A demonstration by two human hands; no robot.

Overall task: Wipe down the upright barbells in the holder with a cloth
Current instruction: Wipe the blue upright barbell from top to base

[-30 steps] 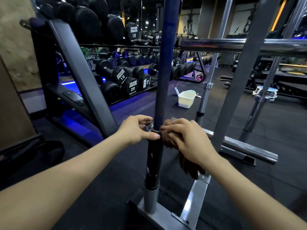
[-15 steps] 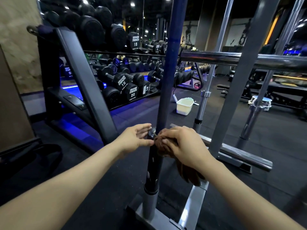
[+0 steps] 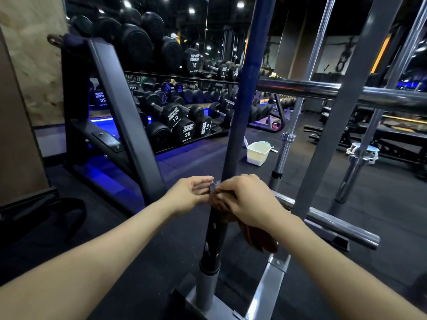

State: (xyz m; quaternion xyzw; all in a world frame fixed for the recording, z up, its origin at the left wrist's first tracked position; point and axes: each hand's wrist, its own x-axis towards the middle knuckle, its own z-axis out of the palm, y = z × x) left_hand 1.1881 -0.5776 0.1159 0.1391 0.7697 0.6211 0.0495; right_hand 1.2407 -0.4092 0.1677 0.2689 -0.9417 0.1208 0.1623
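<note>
Left hand (image 3: 193, 191) eased its fingers straight off the collar since the prior frame, resting beside it to steady | right hand (image 3: 248, 202) clamped the brown cloth (image 3: 261, 239) round the upright barbell (image 3: 245, 116) at the collar, for wiping | barbell seated in holder (image 3: 263, 294) on floor.

**Readable markings on the dumbbell rack**

"HAMMER STRENGTH 15" is printed on an upper-shelf dumbbell (image 3: 193, 62). "HAMMER STRENGTH 10" is read on a lower dumbbell (image 3: 173, 116), and "HAMMER STRENGTH 20" on the dumbbell below it (image 3: 186, 131). A mirrored "20" is seen on another dumbbell end (image 3: 100, 98).
</note>
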